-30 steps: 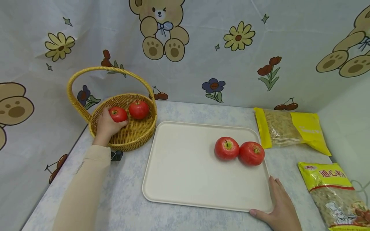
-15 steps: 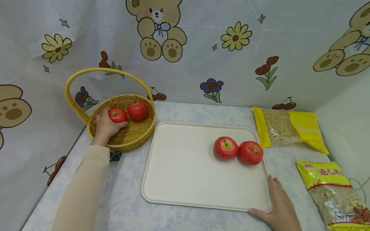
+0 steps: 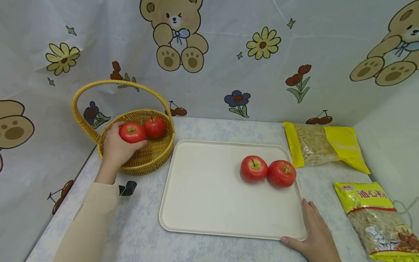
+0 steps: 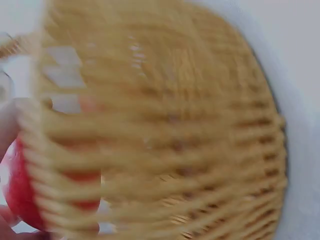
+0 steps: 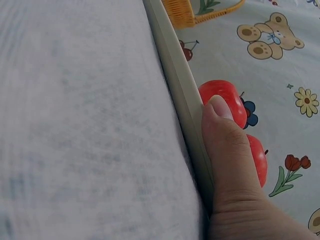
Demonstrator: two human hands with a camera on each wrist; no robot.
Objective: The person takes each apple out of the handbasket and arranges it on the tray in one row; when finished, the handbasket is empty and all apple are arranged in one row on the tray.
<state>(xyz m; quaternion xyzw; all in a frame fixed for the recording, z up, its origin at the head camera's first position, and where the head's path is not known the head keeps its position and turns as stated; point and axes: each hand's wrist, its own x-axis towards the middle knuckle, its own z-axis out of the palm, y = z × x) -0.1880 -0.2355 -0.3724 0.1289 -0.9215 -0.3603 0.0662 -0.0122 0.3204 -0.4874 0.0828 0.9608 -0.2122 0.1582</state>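
Note:
In the head view my left hand (image 3: 116,146) grips a red apple (image 3: 132,132) at the left side of the yellow wicker basket (image 3: 144,169). A second apple (image 3: 155,128) sits in the basket, right beside the held one. My right hand (image 3: 315,233) rests at the near right corner of the cream tray (image 3: 209,203), fingers along its right side and thumb at the front edge. Two more red apples, one (image 3: 254,169) and another (image 3: 282,173), stand side by side on the tray. The left wrist view shows the blurred basket wall (image 4: 165,130) partly covering the held apple (image 4: 22,187).
The basket's tall handle (image 3: 121,82) arches above the left hand. Two bags of dry pasta lie right of the tray, one behind (image 3: 322,143) and one nearer (image 3: 376,220). A printed cloth (image 3: 216,87) hangs behind the table. A black strap-like piece (image 3: 128,188) shows beside the left wrist.
My left hand has risen slightly and drawn back toward me with the apple, which now looks larger and overlaps its neighbour. The right hand keeps its place at the tray corner.

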